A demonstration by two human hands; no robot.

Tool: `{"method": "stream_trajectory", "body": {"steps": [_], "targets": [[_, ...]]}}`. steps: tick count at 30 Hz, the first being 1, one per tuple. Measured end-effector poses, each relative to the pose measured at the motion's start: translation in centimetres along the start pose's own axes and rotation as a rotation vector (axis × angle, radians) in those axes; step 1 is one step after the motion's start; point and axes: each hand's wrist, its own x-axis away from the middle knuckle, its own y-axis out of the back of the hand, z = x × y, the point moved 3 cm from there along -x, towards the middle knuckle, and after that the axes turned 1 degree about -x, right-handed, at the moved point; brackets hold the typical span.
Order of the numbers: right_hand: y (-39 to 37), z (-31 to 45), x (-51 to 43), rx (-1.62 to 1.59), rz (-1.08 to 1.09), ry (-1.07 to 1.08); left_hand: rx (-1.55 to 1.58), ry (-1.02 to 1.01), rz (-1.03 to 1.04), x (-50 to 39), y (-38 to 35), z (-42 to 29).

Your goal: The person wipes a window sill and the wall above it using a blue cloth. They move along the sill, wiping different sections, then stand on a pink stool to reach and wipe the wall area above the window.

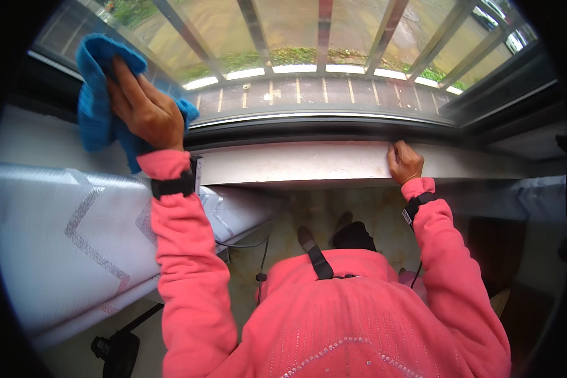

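Note:
My left hand (pixel 146 106) presses a blue cloth (pixel 94 113) against the window glass (pixel 170 61) at the upper left. Part of the cloth hangs below the hand over the dark frame, and another bit shows by the wrist. My right hand (pixel 405 160) rests on the white windowsill (pixel 288 163) at the right, its fingers curled in, with no object seen in it. The dark window frame (pixel 321 125) runs just beyond the sill. Both wrists wear black straps over pink sleeves.
Metal bars (pixel 325 38) stand outside the glass above a tiled ledge (pixel 312 94). A covered surface with a silver zigzag pattern (pixel 52 212) lies at the left. A cable (pixel 264 255) hangs beside me, and a black wheeled base (pixel 120 352) is at the lower left.

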Motion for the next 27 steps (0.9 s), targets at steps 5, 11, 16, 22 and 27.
{"method": "stream_trajectory", "body": {"steps": [5, 11, 16, 22, 27], "targets": [[-0.1, -0.1, 0.1, 0.026, -0.031, 0.02, -0.052, 0.067, 0.213, 7.2, 1.2, -1.6], [-0.3, -0.3, 0.3, 0.037, -0.014, 0.001, 0.051, 0.181, 0.342, 12.7, 1.8, -3.6], [-0.2, -0.2, 0.1, 0.018, -0.045, 0.005, 0.06, 0.236, 0.42, 14.9, 2.5, -6.1], [-0.2, -0.2, 0.2, 0.014, -0.019, -0.01, 0.123, 0.264, 0.508, 16.7, 3.3, -10.0], [0.0, -0.5, 0.1, -0.021, -0.037, -0.019, 0.24, 0.214, 0.568, 16.7, 3.5, -15.5]]}}
